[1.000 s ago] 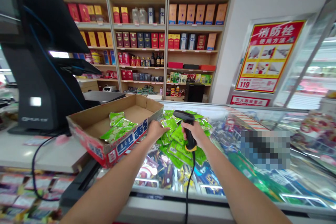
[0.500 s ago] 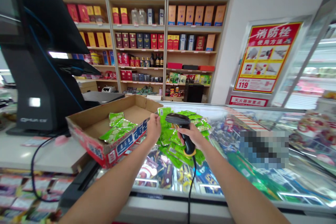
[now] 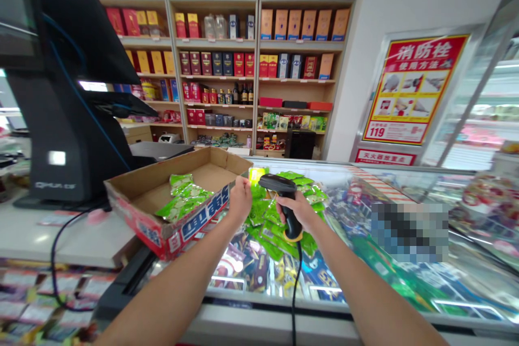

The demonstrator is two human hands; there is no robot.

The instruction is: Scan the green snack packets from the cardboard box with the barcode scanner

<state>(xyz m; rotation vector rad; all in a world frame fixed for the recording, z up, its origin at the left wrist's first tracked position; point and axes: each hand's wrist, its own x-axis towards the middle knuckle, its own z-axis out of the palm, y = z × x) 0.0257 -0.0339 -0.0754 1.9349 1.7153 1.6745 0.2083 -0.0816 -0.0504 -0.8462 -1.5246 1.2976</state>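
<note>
My left hand (image 3: 240, 198) is closed on a small green snack packet (image 3: 257, 175), holding it up in front of the scanner head. My right hand (image 3: 298, 210) grips a black corded barcode scanner (image 3: 280, 190) by its handle, its head aimed left at the packet. Under both hands lies a pile of green packets (image 3: 271, 216) on the glass freezer lid (image 3: 365, 238). To the left sits an open cardboard box (image 3: 170, 227) with several green packets (image 3: 184, 197) inside.
A black till terminal (image 3: 60, 97) stands on the white counter (image 3: 52, 238) at left, its cable hanging down. Shelves of boxed goods (image 3: 243, 65) fill the back wall. A red fire-hose poster (image 3: 413, 89) hangs at right.
My left hand picked a green packet off the pile and raised it beside the scanner head. My right hand lifted and tilted the scanner slightly to the left.
</note>
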